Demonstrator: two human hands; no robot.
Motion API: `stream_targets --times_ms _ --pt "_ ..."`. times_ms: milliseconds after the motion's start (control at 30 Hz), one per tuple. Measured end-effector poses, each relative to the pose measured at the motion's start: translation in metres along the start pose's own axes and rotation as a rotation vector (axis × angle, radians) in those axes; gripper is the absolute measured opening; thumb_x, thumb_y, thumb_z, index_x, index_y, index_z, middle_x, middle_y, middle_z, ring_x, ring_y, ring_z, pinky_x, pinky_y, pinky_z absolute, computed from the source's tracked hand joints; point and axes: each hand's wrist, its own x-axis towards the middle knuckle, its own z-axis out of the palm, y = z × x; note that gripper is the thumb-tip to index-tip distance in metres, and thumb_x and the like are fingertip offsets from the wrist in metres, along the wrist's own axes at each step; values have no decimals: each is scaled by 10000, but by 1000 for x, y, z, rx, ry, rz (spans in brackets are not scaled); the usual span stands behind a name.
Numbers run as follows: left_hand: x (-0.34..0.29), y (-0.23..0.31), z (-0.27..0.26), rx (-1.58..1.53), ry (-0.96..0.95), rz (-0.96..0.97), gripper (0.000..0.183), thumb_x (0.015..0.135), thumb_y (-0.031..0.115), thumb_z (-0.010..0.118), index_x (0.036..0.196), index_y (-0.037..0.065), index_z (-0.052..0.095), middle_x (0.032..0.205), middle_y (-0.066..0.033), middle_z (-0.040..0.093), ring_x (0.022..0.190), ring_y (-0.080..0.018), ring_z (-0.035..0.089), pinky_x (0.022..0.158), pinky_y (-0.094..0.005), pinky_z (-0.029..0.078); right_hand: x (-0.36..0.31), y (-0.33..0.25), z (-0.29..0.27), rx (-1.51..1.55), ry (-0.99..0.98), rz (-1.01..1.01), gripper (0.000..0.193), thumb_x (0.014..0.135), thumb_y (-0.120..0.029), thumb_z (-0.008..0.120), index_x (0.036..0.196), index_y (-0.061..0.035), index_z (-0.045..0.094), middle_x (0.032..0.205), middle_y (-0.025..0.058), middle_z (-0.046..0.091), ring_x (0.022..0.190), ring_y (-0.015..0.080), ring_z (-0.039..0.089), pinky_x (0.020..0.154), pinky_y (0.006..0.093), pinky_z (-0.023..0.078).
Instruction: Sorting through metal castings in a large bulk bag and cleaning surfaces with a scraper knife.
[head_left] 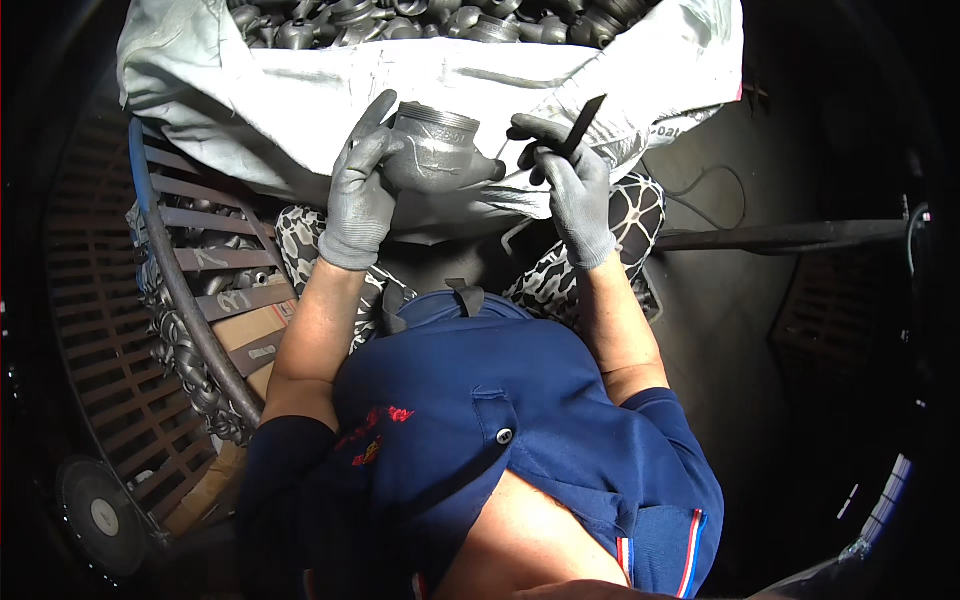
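Note:
My left hand (358, 200), in a grey glove, is closed on the side of a rounded grey metal casting (432, 158). The casting has a ribbed, thread-like collar on top and a short spout with a dark end on its right. In my gloved right hand (580, 195) a dark, flat, narrow bar tool (588, 122) points up and to the right; its exact kind does not show. A small gap lies between my right fingers and the spout. Both hands are above my lap, in front of a white woven sack (440, 75).
Many similar dark castings (400, 25) fill the sack's top. On the left stands a slatted metal crate (205, 255) with castings and cardboard (250, 330). A dark bar (780, 237) crosses the right side above the floor, near a thin cable (735, 180).

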Motion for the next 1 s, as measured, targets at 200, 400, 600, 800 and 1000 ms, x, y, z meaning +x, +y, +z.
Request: stream_targets --times_ms 200,400,600,800,1000 --pt "4 11 53 342 -439 4 538 902 160 481 1357 -88 338 1352 -215 458 1228 -230 463 1047 -335 340 0 -5 -19 -33 -216 -45 283 829 -57 604 1103 4 639 873 34 672 795 65 598 686 203 479" --pt "14 -6 95 131 -677 -20 667 893 239 535 1439 -4 239 1407 -248 348 1301 -304 375 1065 -432 321 -29 -41 -108 -75 75 -123 171 808 -132 677 937 -22 704 729 16 665 642 40 569 579 201 460" --pt "25 -24 43 495 -385 -79 363 1002 160 375 1276 -63 461 1084 -208 603 1019 -245 594 906 -369 488 -100 -33 -205 -249 761 166 155 856 -164 653 878 -13 677 706 -27 605 623 25 499 562 190 399" --pt "21 -42 24 722 -387 -73 289 1001 97 390 1220 -53 503 893 -97 576 817 -148 556 768 -266 487 -161 126 -274 -645 950 527 328 827 -312 689 892 10 692 740 24 671 669 56 553 611 254 463" --pt "23 -40 20 821 -362 -87 291 1004 115 394 1213 -57 500 841 -85 574 736 -127 560 580 -243 488 -194 244 -262 -488 1052 724 411 774 -363 639 955 3 688 904 169 690 809 192 639 751 333 485"
